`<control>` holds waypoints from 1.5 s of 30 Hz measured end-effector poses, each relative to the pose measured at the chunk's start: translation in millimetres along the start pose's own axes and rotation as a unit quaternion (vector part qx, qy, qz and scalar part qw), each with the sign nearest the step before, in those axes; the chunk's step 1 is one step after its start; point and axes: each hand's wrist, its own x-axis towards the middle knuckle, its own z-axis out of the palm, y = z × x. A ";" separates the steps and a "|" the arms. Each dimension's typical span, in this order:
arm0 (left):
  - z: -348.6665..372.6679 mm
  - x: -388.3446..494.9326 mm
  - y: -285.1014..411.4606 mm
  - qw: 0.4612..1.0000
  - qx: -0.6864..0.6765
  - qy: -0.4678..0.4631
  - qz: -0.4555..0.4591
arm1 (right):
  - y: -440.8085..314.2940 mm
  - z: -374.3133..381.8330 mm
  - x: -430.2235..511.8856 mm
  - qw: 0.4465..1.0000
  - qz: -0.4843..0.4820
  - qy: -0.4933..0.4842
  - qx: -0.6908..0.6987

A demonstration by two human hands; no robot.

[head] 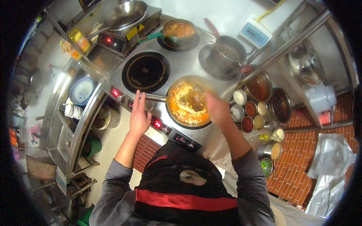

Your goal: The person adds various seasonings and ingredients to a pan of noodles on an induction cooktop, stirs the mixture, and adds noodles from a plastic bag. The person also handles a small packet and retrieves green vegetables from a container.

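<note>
A steaming pan (195, 117) of orange-red broth with pale, thin strands like enoki mushrooms sits on the front induction burner. Its metal handle (155, 97) points left. My left hand (140, 120) is at the handle's outer end with its fingers held straight and the thumb apart; the fingertips overlap the handle, not visibly wrapped around it. Over the pan's right rim, my right hand (219, 108) is curled and blurred by motion. Whatever it may hold is hidden by blur and steam.
Behind stand a green-handled pan (179, 29) of soup and a red-handled pot (230, 48). A bare burner (145, 72) lies left. Seasoning bowls (250, 108) crowd the right, below a metal rail (285, 48). Left are a sink unit (60, 138) and a wok (125, 14).
</note>
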 end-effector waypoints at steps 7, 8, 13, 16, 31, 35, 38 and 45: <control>-1.4 -1.1 -4.6 1.000 0.013 -0.006 0.005 | -19.1 -14.9 -27.8 0.991 -0.090 -0.091 -0.041; -1.4 -1.0 -4.9 1.000 0.022 -0.005 0.007 | -23.1 -24.2 -32.2 0.991 -0.074 -0.101 -0.043; -1.1 -0.7 -2.9 1.000 0.011 -0.014 -0.013 | -42.9 -55.5 -49.2 0.987 -0.043 -0.140 -0.064; -1.7 -0.9 -1.6 0.999 0.001 -0.022 -0.024 | -47.7 -54.9 -73.2 0.981 -0.012 -0.177 -0.083; -3.4 -4.4 1.2 0.999 0.039 0.004 0.021 | 0.1 14.8 -44.1 0.983 0.157 0.071 0.059; -4.4 -6.6 3.7 0.999 -0.003 -0.026 -0.027 | 0.6 28.9 -19.6 0.932 0.277 0.056 0.229; -3.6 -6.8 2.2 0.999 0.037 -0.013 -0.001 | 5.9 30.8 -19.6 0.877 0.351 0.031 0.327; -2.0 -5.8 -0.7 0.999 0.050 -0.006 0.019 | 15.7 7.3 -42.0 0.867 0.382 -0.005 0.320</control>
